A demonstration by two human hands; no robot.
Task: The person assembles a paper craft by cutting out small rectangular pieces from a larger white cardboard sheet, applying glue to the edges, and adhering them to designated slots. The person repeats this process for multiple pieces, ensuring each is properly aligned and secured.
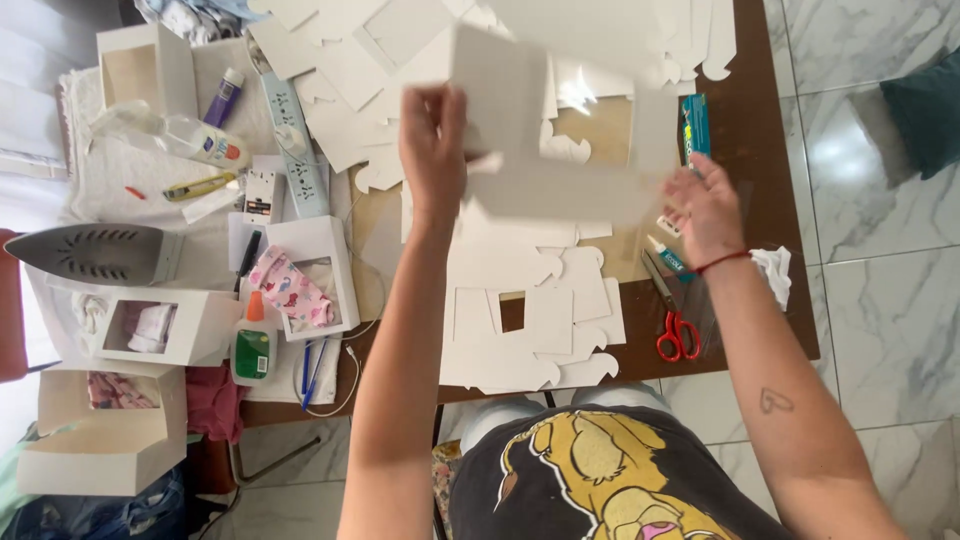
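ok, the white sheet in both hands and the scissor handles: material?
White sheet: looks like thin matte card, die-cut, holding flat while lifted by the left hand and right hand. Scissors: red handles look like glossy plastic, blades dark, probably metal.

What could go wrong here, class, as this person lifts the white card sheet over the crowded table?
1. The raised white card sheet, pinched by the left hand and right hand, hides the table below; it might sweep the loose card cutouts away.
2. The red-handled scissors lie near the table edge and could get knocked off.
3. The iron sits beside paper boxes; if hot, it could scorch them.
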